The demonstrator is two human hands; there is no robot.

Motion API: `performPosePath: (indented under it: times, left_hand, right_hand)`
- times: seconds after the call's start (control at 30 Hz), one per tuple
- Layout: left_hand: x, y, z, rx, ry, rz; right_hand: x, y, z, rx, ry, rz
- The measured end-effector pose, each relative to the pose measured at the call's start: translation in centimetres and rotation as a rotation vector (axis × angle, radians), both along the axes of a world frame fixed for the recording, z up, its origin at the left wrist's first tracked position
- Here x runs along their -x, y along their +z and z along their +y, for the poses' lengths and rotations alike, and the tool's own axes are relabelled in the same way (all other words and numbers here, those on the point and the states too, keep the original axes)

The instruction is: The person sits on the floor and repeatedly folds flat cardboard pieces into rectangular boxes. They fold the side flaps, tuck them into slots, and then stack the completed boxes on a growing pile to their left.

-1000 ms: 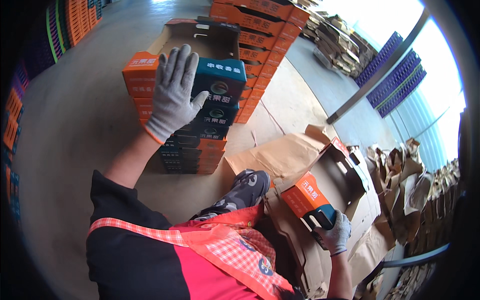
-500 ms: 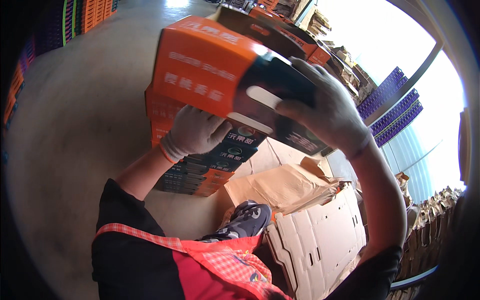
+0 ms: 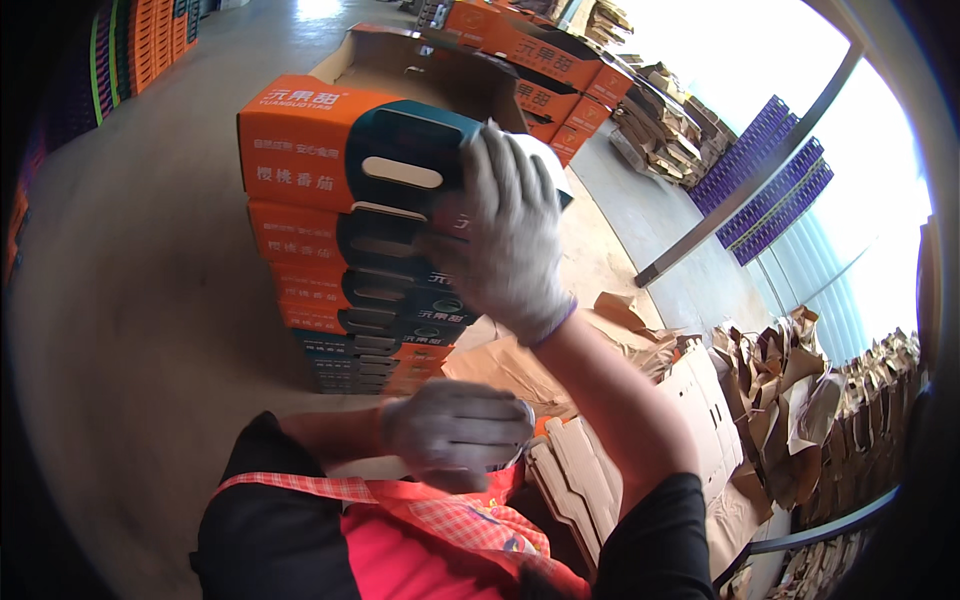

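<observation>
An orange and dark teal cardboard carton [image 3: 300, 150] with an open top and a slot handle rests on a stack of similar cartons [image 3: 300, 235]. My right hand [image 3: 515, 235], in a grey-white work glove, is at the carton's right end. Its fingers are stretched upward over the corner, apparently touching it. My left hand [image 3: 460, 432], gloved alike, is low in front of my red apron, fingers extended and pointing right. Nothing shows in it, and it is away from the stack.
Flat cardboard blanks [image 3: 575, 480] and brown paper [image 3: 510, 375] lie at my right. More orange cartons [image 3: 550, 50] stand beyond the stack. Purple crates [image 3: 745, 155] sit by the bright wall, near a metal post [image 3: 755, 165]. Folded brown cardboard [image 3: 800, 400] fills the right side.
The carton, earlier tilted in both hands above the stack, now sits on top of it. My left hand has let go and dropped toward my body; my right hand has shifted left with the carton.
</observation>
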State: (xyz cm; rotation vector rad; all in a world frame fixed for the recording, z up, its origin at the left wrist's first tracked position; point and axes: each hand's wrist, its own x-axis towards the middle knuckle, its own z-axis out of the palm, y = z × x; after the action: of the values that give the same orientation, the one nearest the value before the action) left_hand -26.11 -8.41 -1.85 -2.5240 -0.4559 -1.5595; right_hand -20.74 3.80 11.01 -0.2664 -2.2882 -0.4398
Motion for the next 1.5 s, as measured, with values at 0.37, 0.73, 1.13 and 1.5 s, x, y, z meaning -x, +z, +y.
performPosePath:
  times: [0.37, 0.73, 1.13, 1.5]
  left_hand:
    - [-19.3, -13.3, 15.5, 0.603, 0.138, 0.212]
    - [-32.5, -14.1, 26.4, 1.395, 0.203, 0.054]
    - [-24.5, -9.8, 20.3, 2.190, -0.543, -0.033]
    - [-35.8, -11.0, 8.6, 0.778, 0.208, 0.174]
  right_hand:
    - [-54.4, -25.2, -11.3, 0.689, -1.567, 0.588]
    - [-63.1, -27.7, -14.8, 0.917, -2.033, 0.606]
    - [-63.1, -22.7, -23.4, 1.655, -0.842, 1.576]
    - [-47.2, -25.2, -13.6, 0.937, -1.484, 0.379]
